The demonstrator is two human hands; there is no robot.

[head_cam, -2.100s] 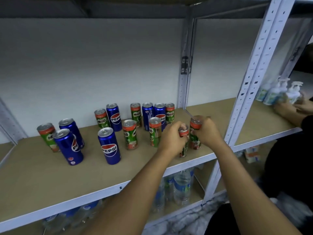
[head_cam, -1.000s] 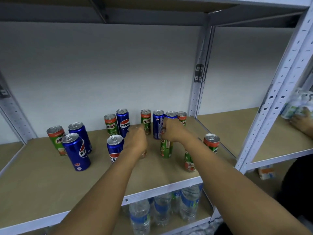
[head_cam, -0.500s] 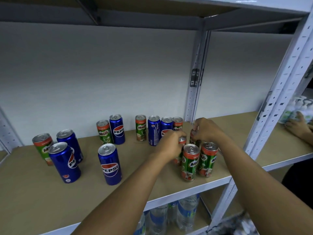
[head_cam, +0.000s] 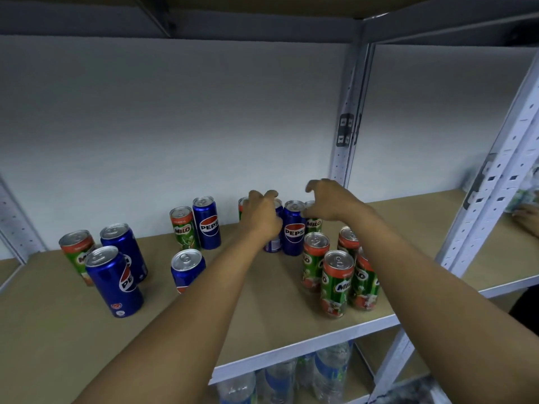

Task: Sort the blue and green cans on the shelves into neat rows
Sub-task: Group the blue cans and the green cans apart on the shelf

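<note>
Blue Pepsi and green Milo cans stand mixed on the wooden shelf (head_cam: 262,313). Several green cans (head_cam: 337,284) form a tight cluster at the front right. In the back row a blue can (head_cam: 293,228) stands between another blue can (head_cam: 272,246) and a green can (head_cam: 314,224). My left hand (head_cam: 261,220) covers the left blue can with curled fingers; its grip is hidden. My right hand (head_cam: 329,204) hovers claw-like just above the back cans, holding nothing. Further left stand a green can (head_cam: 185,228), blue cans (head_cam: 207,223) (head_cam: 186,269) (head_cam: 115,284) and another green can (head_cam: 77,252).
Grey metal uprights (head_cam: 347,126) (head_cam: 495,185) bound the bay on the right. Water bottles (head_cam: 329,371) fill the shelf below. Another person's hand (head_cam: 528,223) works with bottles on the neighbouring shelf at the far right. A white wall backs the cans.
Both hands left the green cans in the front-right cluster and moved back to the rear row. The camera view has shifted a little.
</note>
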